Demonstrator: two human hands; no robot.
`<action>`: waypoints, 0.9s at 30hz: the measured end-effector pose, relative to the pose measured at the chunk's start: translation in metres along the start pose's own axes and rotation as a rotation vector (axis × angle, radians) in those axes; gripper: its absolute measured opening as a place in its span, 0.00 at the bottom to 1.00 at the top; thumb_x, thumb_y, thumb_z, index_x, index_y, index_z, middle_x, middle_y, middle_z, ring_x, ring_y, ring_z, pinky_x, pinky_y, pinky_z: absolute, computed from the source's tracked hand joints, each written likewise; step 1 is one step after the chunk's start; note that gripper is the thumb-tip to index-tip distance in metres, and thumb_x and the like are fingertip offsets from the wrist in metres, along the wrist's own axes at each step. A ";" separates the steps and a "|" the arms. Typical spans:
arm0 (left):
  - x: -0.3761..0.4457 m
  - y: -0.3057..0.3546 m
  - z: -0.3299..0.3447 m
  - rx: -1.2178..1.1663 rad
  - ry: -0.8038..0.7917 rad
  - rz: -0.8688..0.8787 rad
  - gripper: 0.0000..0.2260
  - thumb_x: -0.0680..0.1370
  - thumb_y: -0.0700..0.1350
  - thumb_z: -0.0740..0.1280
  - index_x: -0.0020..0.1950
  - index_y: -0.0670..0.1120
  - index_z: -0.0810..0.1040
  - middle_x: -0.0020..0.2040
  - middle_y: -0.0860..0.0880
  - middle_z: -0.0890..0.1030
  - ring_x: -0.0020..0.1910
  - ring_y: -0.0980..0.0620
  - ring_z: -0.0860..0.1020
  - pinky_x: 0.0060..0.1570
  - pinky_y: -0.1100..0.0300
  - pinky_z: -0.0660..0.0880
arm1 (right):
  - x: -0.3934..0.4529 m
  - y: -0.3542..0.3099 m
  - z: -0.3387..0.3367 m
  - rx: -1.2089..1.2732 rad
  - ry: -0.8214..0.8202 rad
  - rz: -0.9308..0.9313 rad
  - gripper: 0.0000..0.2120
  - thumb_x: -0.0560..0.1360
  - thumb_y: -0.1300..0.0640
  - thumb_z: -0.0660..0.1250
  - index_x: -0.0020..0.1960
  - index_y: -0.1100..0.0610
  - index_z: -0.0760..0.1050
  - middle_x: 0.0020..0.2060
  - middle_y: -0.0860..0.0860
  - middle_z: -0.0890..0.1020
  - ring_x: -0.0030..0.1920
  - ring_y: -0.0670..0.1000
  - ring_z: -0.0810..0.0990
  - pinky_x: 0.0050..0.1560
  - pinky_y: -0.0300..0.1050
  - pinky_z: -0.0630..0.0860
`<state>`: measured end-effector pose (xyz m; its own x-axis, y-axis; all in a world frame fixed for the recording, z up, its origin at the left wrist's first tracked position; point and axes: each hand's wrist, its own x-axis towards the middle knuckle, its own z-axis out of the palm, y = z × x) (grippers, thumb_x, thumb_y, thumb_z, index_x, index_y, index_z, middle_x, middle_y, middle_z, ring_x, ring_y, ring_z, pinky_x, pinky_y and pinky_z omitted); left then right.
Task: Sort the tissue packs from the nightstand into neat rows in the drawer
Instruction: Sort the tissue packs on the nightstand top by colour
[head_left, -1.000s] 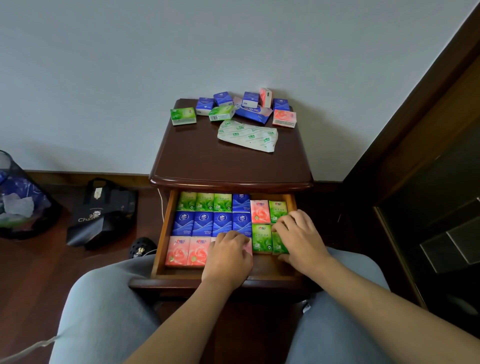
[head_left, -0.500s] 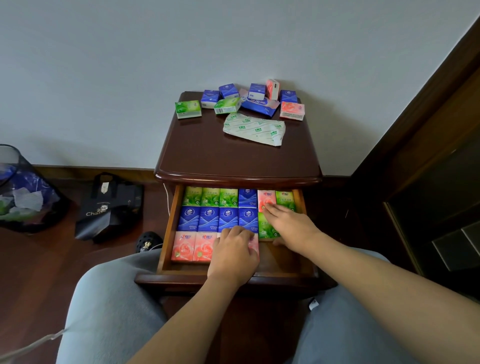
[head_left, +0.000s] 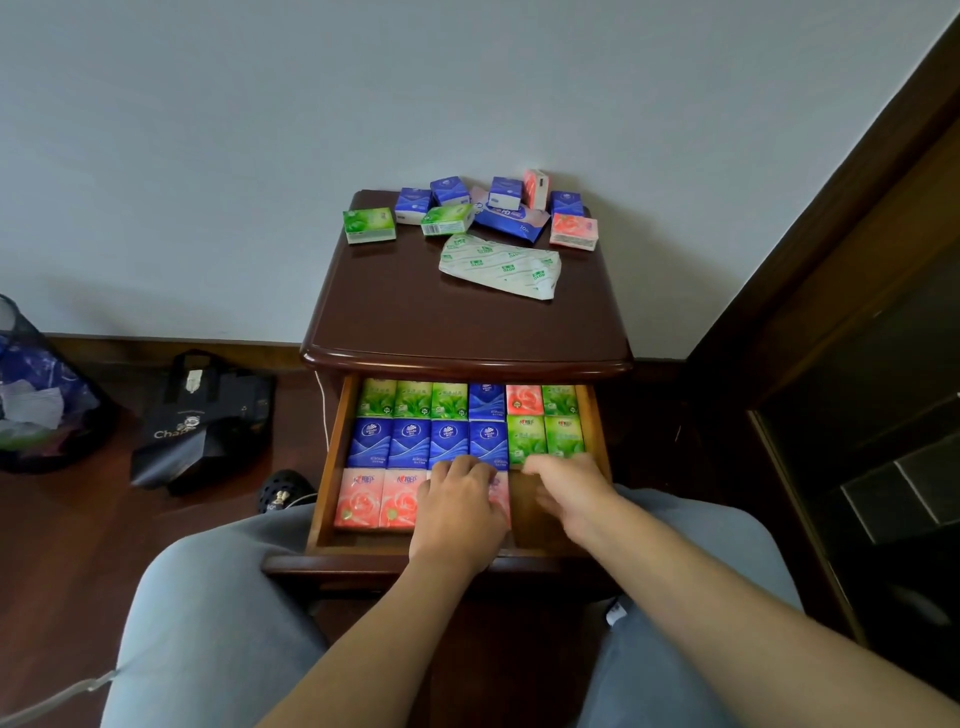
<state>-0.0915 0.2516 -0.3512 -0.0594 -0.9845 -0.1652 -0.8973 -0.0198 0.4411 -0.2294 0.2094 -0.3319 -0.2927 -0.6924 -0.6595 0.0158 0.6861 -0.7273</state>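
Tissue packs (head_left: 402, 444) fill most of the open drawer (head_left: 326, 467) in three rows: green ones at the back, blue ones in the middle, and pink rose-printed packs (head_left: 382, 499) at the front left. At the right end the colours are mixed — a pink pack and three green ones sit together there. More packs wait on the nightstand (head_left: 457, 317), grouped near the wall: a green pack (head_left: 369, 224) apart at the left, several blue ones, a flat pink pack (head_left: 573, 231) and one pink pack standing upright. An empty-looking white wrapper (head_left: 501, 266) lies in front of them.

The left hand (head_left: 457, 512) rests on the front row with curled fingers, covering a pink pack; whether it really grasps the pack cannot be told. The right hand (head_left: 569, 491) is blurred over the bare front-right corner of the drawer, fingers loosely bent, and its grip seems to hold nothing.

Such packs are probably very light and soft, with a smooth plastic film that may slip. The best hold is likely a gentle pinch across the two long sides — hard squeezing would dent the pack and spoil a neat row.
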 end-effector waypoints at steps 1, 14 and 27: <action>0.000 0.000 0.000 0.004 -0.005 0.002 0.21 0.78 0.48 0.62 0.71 0.52 0.73 0.70 0.52 0.73 0.70 0.47 0.67 0.69 0.49 0.69 | -0.004 0.000 0.000 0.235 -0.078 0.149 0.09 0.75 0.67 0.70 0.55 0.62 0.79 0.50 0.61 0.84 0.51 0.59 0.85 0.52 0.54 0.83; 0.003 -0.002 0.001 0.042 -0.091 0.052 0.25 0.79 0.48 0.61 0.77 0.57 0.69 0.79 0.55 0.65 0.77 0.48 0.61 0.73 0.44 0.63 | 0.018 -0.016 0.000 0.737 -0.155 0.231 0.13 0.79 0.71 0.62 0.63 0.66 0.68 0.54 0.64 0.76 0.64 0.62 0.79 0.70 0.57 0.75; 0.005 -0.002 0.002 0.023 -0.087 0.043 0.24 0.79 0.48 0.62 0.76 0.57 0.70 0.78 0.55 0.66 0.77 0.48 0.61 0.73 0.45 0.64 | 0.034 -0.038 -0.006 0.669 -0.217 0.149 0.15 0.78 0.72 0.60 0.63 0.66 0.73 0.67 0.64 0.77 0.69 0.62 0.77 0.76 0.58 0.70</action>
<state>-0.0908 0.2470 -0.3551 -0.1351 -0.9654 -0.2230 -0.9029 0.0272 0.4290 -0.2460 0.1615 -0.3254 -0.0466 -0.6781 -0.7335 0.6435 0.5412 -0.5413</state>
